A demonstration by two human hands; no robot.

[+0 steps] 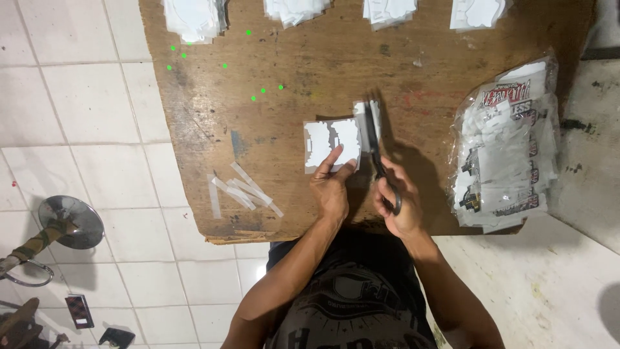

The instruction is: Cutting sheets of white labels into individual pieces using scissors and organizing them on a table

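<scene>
We're over a worn wooden board (290,84) laid on a white tile floor (84,116); it fills the upper middle of the head view.

At 3 o'clock on the board: a clear plastic bag (507,145) stuffed with printed sticker sheets, well apart from our hands.

Along the 12 o'clock edge: four small stacks of white cut pieces (194,16), partly cropped by the frame.

At 9 o'clock of the hands, near the board's lower edge: a loose cluster of clear offcut strips (242,190), lying crossed over each other.

Centre: the white sticker sheet (331,143), flat on the board, two white shapes visible on it. It sits just at 12 o'clock of our left hand (331,190). Left fingers are spread with the tips pressing on the sheet's near edge, pinning it down, not curled round it.

Right hand (399,203) is just at 3 o'clock of the left, the two nearly side by side but not touching. It's clamped through the handles of dark scissors (374,139); the blades point to 12 o'clock and run along the sheet's right edge. A narrow white strip (360,110) sits against the blades at their far end. How far the blades gape we can't tell: too dark and narrow.

Floor, 8 o'clock corner: a shiny metal disc (71,222), a small dark card-like object (79,310).
</scene>
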